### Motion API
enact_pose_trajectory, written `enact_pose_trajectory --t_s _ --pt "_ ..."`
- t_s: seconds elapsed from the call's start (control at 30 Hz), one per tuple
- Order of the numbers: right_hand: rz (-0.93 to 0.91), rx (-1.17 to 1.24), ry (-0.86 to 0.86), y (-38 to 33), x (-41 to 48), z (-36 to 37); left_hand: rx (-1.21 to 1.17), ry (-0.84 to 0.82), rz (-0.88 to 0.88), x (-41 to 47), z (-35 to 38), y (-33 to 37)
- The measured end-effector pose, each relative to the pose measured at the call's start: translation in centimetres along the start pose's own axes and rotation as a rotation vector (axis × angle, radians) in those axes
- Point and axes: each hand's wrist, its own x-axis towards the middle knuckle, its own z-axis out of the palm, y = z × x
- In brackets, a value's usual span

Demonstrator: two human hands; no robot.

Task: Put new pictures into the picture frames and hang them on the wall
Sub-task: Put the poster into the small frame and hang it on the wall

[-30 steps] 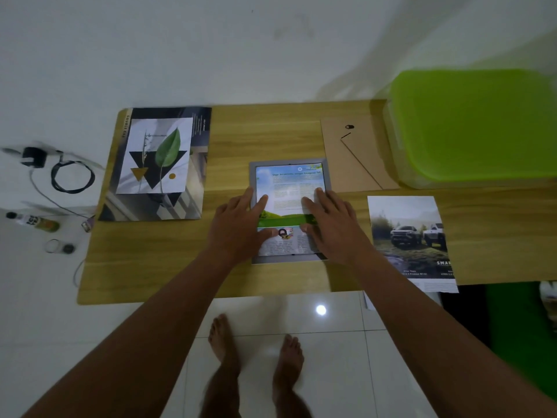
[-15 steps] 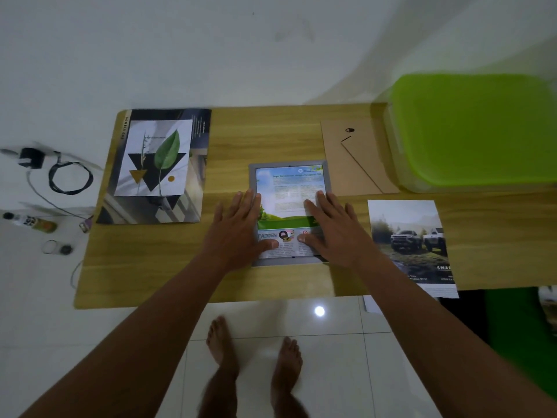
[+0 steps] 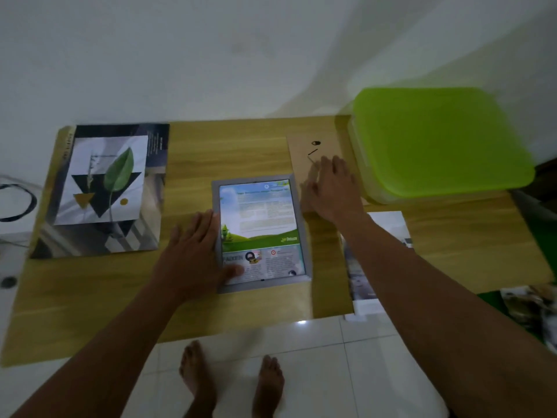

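Fingers first: the left hand (image 3: pixel 193 251) lies flat, its fingers (image 3: pixel 201 222) straight and close together on the surface (image 3: pixel 241 146), right along the left edge of the frame (image 3: pixel 302 236). The thumb reaches over the frame's lower left corner and sits on the picture (image 3: pixel 259 212) inside it.

The right hand (image 3: pixel 331 191) has its fingers (image 3: pixel 328 165) loosely spread over the board (image 3: pixel 301 146), the brown backing piece just right of the frame. That hand is blurry, so can't tell if it's touching the board or just above it. Neither hand has hold of anything.

The frame is grey and lies flat mid-surface, between the two hands. The picture in it fills the opening: sky and text up top, a green hill in the middle, small panels at the bottom.

Further out, the box (image 3: pixel 437 140) sits at the far right with its green lid on, just beside the board. No idea what's in it, the lid hides everything.

A print (image 3: pixel 391 224) lies under the right forearm and sticks out past the near edge. On the left is a dark poster (image 3: pixel 99 236) with a leaf sheet (image 3: pixel 102 182) on top, well apart from the frame.
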Motion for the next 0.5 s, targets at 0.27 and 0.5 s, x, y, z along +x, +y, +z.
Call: enact_pose_trajectory --t_s 0.27,0.5 --pt "0.208 -0.067 0.032 0.0 2.4 0.9 0.020 -0.009 0.020 0.3 -0.3 -0.8" --pt "0.227 -0.040 0.086 -0.1 3.3 0.6 -0.027 0.019 0.101 0.1 -0.3 -1.8"
